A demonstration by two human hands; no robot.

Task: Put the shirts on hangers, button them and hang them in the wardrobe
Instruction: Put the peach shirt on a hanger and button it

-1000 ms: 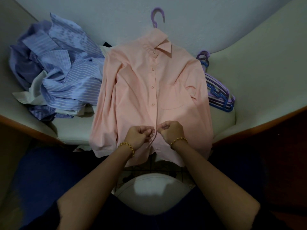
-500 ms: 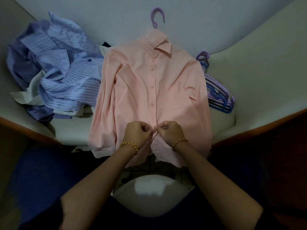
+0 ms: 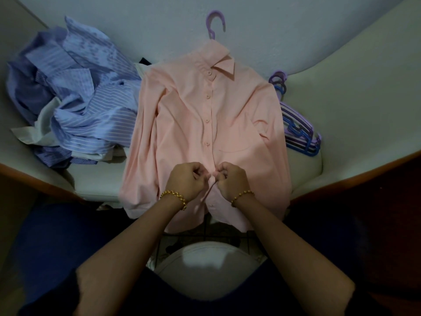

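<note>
A peach shirt lies flat on a cream seat, collar away from me, on a purple hanger whose hook sticks out above the collar. Its placket is buttoned from the collar down to my hands. My left hand and my right hand meet at the placket low on the shirt, each pinching a front edge with curled fingers around a button. Below my hands the two front panels hang apart over the seat edge.
A heap of blue striped and white shirts lies to the left of the peach shirt. A stack of purple and blue hangers lies to its right. The cream seat has a wooden front edge. A white round object is by my lap.
My hands have shifted slightly up the placket and closer together; the shirt's lower front has drawn in a little under them.
</note>
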